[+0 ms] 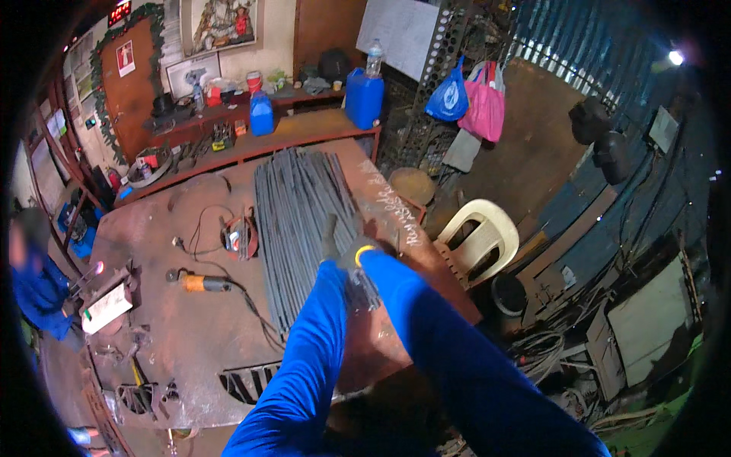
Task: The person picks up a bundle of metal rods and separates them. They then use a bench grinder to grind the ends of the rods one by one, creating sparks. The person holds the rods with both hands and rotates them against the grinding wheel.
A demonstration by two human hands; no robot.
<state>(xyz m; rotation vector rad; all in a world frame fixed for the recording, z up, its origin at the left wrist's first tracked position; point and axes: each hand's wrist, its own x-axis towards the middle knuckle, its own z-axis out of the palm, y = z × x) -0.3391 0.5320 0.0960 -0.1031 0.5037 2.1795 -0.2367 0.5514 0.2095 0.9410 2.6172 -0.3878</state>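
Note:
Both my arms, in blue sleeves, reach forward over a big pile of long dark metal rods [293, 206]. The rods lie side by side on a rusty steel table [190, 335]. My left hand [330, 242], in a dark grey glove, is over the right part of the pile. Close beside it is my right hand [354, 251], gloved too, with a yellow cuff. The gloves blend with the rods, so the fingers and any grip on a rod cannot be made out. Ends of shorter rods [362, 291] show under my right wrist.
Left of the pile lie an orange angle grinder [199, 282] with its cord and a round red container [239, 238]. A person in blue [39, 286] works at the left edge near a small glow. A cream plastic chair [481, 240] stands right; blue jugs [364, 99] stand behind.

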